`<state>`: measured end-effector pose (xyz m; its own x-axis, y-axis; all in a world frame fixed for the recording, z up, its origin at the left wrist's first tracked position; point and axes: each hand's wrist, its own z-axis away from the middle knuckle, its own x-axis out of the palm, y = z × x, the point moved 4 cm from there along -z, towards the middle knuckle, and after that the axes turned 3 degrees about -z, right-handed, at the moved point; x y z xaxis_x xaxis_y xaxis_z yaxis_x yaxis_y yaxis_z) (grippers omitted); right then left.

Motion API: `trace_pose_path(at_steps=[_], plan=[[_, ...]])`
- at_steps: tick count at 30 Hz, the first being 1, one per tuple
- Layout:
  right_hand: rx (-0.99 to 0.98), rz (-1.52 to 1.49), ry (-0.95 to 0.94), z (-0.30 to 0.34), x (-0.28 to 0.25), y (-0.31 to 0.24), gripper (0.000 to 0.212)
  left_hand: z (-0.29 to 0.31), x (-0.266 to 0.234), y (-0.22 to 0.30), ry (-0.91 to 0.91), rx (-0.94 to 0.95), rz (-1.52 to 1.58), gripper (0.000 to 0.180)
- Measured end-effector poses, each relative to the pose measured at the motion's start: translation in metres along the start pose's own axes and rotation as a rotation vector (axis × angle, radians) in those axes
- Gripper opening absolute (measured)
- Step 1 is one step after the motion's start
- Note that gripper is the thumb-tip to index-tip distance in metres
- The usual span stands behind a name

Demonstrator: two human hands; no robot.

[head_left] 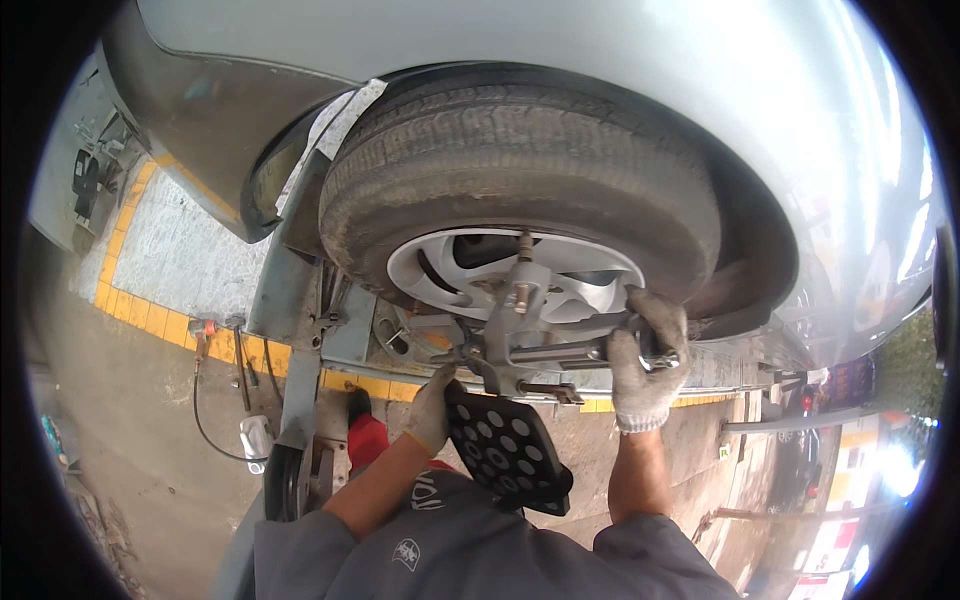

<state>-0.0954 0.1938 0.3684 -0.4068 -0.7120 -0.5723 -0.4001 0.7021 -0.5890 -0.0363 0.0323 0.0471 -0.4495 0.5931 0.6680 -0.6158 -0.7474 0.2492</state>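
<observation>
A metal wheel clamp (523, 300) sits against the silver alloy rim (425, 258) of a car wheel with a worn black tyre (520, 160). My right hand (648, 358), in a light knitted glove, is closed around the clamp's right arm end, beside the rim edge. My left hand (432, 408), gloved too, is closed at the clamp's lower left, next to the top corner of a black target board (505, 450) with pale round dots. The board hangs tilted below the clamp, in front of my body. What exactly the left fingers grip is partly hidden.
The silver car body (620, 45) arches over the wheel. A grey metal lift post (298, 400) stands to the left, with a black cable and a white plastic bottle (256, 440) near it. Yellow edging (150, 312) borders the floor section.
</observation>
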Motion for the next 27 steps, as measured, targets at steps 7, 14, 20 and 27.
trace_pose_path(at_steps=[7,14,20,27], plan=[[-0.081,-0.141,-0.008,-0.003,0.001,-0.002,0.049,0.003,-0.018,-0.006,-0.003,0.208,-0.196,0.042],[-0.259,-0.047,0.093,-0.008,-0.001,0.001,0.046,0.051,0.009,0.029,0.226,0.800,-0.707,0.048],[-0.263,-0.043,0.188,-0.007,-0.010,0.001,0.040,0.105,0.078,0.043,0.027,1.279,-0.995,0.063],[-0.150,-0.144,0.086,-0.005,-0.008,0.011,0.038,0.083,0.109,0.062,0.111,0.984,-1.183,0.104]])
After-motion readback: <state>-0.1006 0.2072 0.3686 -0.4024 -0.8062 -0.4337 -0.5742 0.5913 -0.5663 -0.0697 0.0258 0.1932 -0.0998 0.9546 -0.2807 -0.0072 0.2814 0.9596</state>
